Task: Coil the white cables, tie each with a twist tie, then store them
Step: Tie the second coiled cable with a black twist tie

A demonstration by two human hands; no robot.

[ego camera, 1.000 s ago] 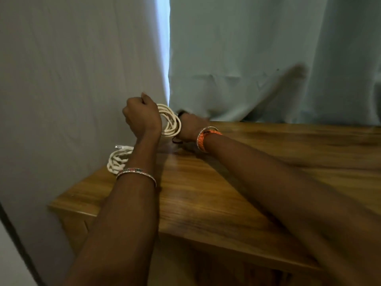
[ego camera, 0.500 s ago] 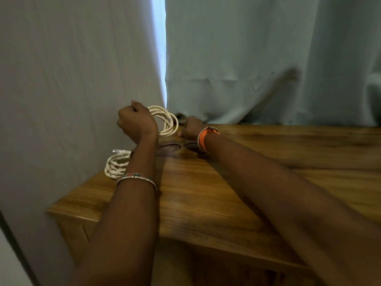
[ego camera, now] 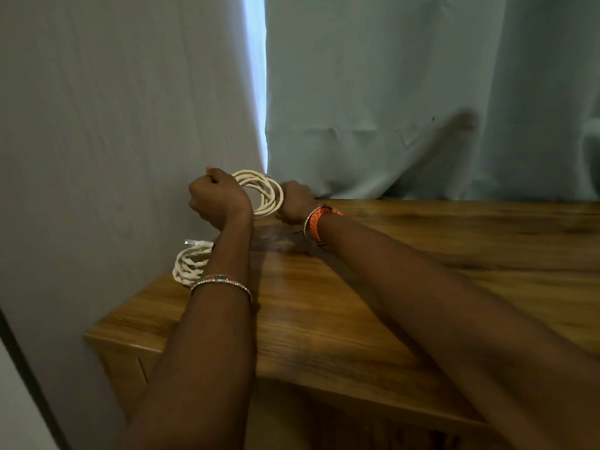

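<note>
A coiled white cable is held upright above the far left part of the wooden table. My left hand grips the coil's left side with curled fingers. On the coil's right side is my right hand, its fingers hidden behind the hand and the coil. A second coiled white cable with a clear plug at its top lies on the table by the left edge, partly behind my left forearm. No twist tie can be made out.
Grey-green curtains hang close behind the table, with a bright gap above the hands. The table's left corner and front edge lie near my forearms.
Both hands have drifted slightly left and lower with the coil held between them. My right hand has come up against the coil's right side. The second coil has stayed where it was.
</note>
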